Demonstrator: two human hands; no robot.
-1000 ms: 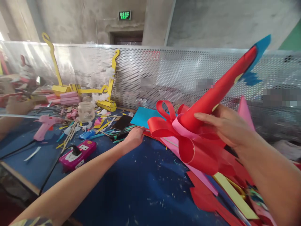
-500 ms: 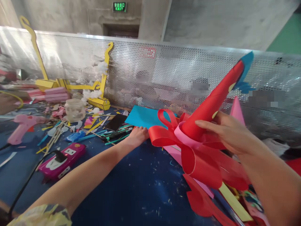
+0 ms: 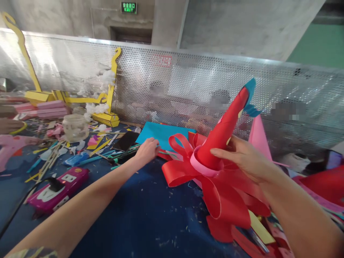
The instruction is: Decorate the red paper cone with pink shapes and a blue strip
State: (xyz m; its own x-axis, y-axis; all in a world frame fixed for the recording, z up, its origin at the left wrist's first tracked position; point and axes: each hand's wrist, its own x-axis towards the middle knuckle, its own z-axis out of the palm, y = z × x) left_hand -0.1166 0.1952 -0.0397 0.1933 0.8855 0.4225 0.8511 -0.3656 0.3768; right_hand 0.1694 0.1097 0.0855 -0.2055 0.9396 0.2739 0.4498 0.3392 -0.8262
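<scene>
My right hand (image 3: pixel 242 154) is wrapped around a red paper cone (image 3: pixel 223 132), which leans up to the right. Teal paper pieces (image 3: pixel 252 98) are fixed at its tip, and pale yellow spots show along its side. A pink paper ring (image 3: pixel 205 166) circles the cone's base, with red paper loops (image 3: pixel 225 200) spreading out below like petals. My left hand (image 3: pixel 147 152) has its fingers curled together at the near edge of a blue sheet (image 3: pixel 158 132). A thin red and pale strip lies right beside those fingertips; whether they grip it is hidden.
A magenta power strip (image 3: pixel 60 188) with a black cord sits at left. Beyond it are a clear jar (image 3: pixel 76 128), wooden sticks, paper scraps and a black phone (image 3: pixel 126 141). Another person's hand (image 3: pixel 10 126) and a pink glue gun (image 3: pixel 12 147) are far left. A perforated metal screen (image 3: pixel 188 79) stands behind.
The red cone with its loops has come down and to the left in my right hand. The view has turned slightly right. My left hand stays by the blue sheet, fingers still curled.
</scene>
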